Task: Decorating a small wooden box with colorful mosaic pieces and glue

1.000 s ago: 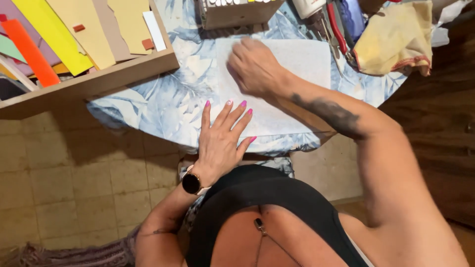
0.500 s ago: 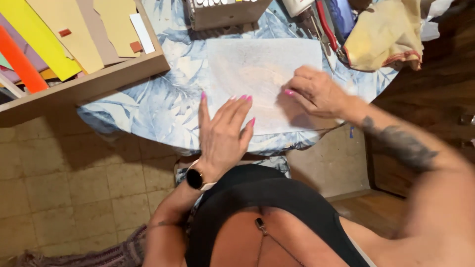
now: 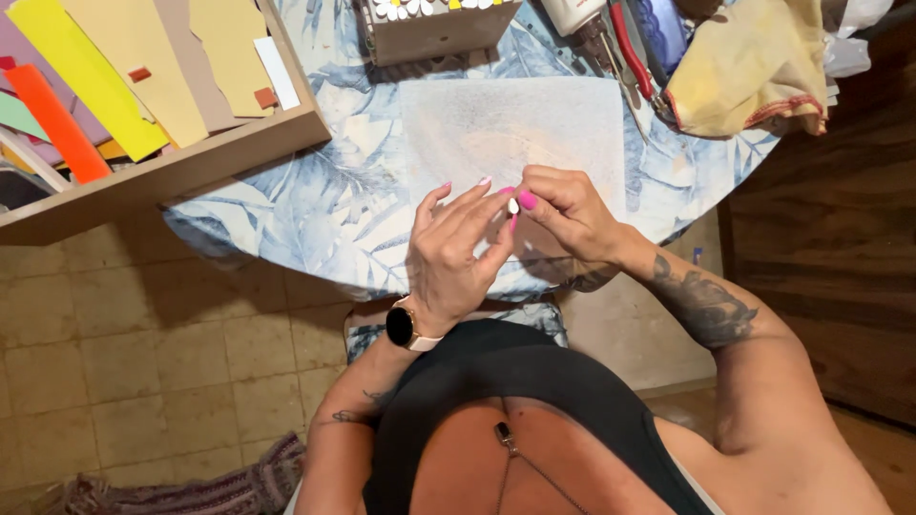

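White chip (image 3: 513, 205), small and oval, is pinched between the thumb and forefinger of the right hand (image 3: 565, 212), held just above the pale sheet (image 3: 534, 124) that is spread on the counter (image 3: 315, 205). The right hand is closed to a fine pinch on it, the other fingers curled in. The left hand (image 3: 456, 253) is raised beside it, half open, its fingertips brought up to the chip and apparently touching it; nothing else is held by it. A watch (image 3: 401, 326) is worn on the left wrist.

A tray (image 3: 191, 162) of coloured paper strips is set at the counter's left edge, a box (image 3: 434, 33) and pliers (image 3: 632, 52) behind the sheet, a yellow cloth (image 3: 749, 67) to the right.

The chip is judged easy to lose: it is tiny and gripped only by the fingertips, and long nails could flick it away as it is passed between the hands. If dropped, it could be hard to find on the pale sheet or the patterned cloth, or could roll off the near edge to the floor (image 3: 143, 381).
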